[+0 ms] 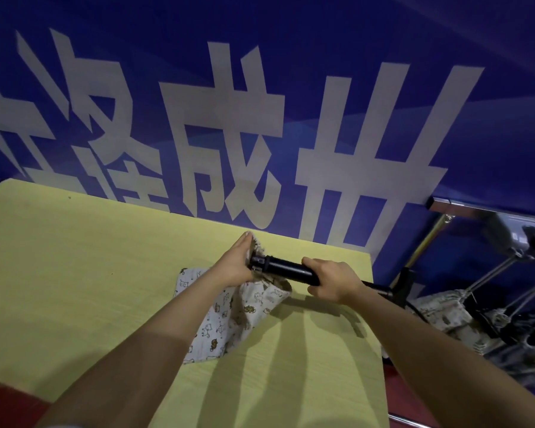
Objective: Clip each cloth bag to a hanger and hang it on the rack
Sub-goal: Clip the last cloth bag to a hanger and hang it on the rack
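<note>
A white cloth bag (229,313) printed with small animals lies crumpled on the yellow table (74,257), its top edge lifted. My left hand (237,264) holds that top edge up against the clip end of a black hanger (286,270). My right hand (331,284) grips the hanger's thick black bar from above, and the bar runs on to the right past the table's edge. The clip's jaws are partly hidden behind my left hand and the cloth.
A metal rack (476,211) with a chrome top rail stands to the right of the table. Another printed cloth bag (442,316) hangs low there among black hangers. A blue wall with large white characters rises right behind the table.
</note>
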The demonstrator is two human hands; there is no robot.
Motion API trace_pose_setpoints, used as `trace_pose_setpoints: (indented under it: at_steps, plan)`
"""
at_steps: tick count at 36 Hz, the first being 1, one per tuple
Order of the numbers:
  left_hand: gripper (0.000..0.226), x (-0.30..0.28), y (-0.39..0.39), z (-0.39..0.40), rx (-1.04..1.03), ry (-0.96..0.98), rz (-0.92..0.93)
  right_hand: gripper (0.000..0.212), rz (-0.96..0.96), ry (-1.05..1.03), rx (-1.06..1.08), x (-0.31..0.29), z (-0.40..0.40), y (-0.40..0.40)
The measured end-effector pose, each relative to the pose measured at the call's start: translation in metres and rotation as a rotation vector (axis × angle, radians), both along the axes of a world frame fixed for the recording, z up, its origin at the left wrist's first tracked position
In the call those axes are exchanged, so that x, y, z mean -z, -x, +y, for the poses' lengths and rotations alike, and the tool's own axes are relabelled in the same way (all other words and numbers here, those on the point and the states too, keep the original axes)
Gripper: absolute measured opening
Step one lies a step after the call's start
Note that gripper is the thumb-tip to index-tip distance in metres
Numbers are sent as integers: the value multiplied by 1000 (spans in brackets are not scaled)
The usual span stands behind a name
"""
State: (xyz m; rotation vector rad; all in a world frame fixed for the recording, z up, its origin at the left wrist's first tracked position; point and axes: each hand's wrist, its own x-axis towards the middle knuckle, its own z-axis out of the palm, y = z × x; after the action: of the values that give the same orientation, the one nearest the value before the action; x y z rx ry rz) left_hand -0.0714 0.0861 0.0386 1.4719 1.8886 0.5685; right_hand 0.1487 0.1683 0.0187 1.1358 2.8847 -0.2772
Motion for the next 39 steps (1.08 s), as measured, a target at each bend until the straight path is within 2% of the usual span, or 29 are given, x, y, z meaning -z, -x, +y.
trace_pose_setpoints:
  at_steps: [9, 15, 18, 21, 23, 25, 27, 29, 32, 34, 36, 39]
  plan:
    - [102, -12, -3, 3, 159, 57, 185, 37, -220, -263, -117, 0, 2, 17]
    - [97, -16, -21, 12, 171, 4, 130, 38, -273, -501, -266, -14, 3, 39]
    - [84, -10, -29, 15, 132, -31, 219, 41, -219, -685, -340, -22, 8, 46]
    - [49, -4, -31, 15, 60, -73, 409, 19, -113, -822, -409, -26, 12, 49]
    - [35, 0, -32, 17, 23, -101, 445, 11, -27, -898, -454, -31, 14, 50]
    - [31, 3, -32, 18, -16, -127, 444, 16, 46, -951, -466, -30, 17, 50]
    - [32, 4, -31, 19, -59, -146, 425, 30, 105, -940, -457, -30, 17, 49]
    - [33, 5, -28, 20, -101, -165, 415, 33, 184, -915, -453, -28, 16, 46]
    - [33, 6, -20, 20, -152, -178, 406, 29, 289, -862, -411, -24, 14, 42]
    - [34, 8, -15, 20, -181, -183, 379, 19, 319, -756, -360, -18, 11, 41]
    - [34, 9, -12, 18, -212, -199, 335, 13, 299, -542, -282, -14, 5, 42]
    - [31, 10, -10, 14, -249, -256, 259, 26, 217, -73, -72, -8, -4, 49]
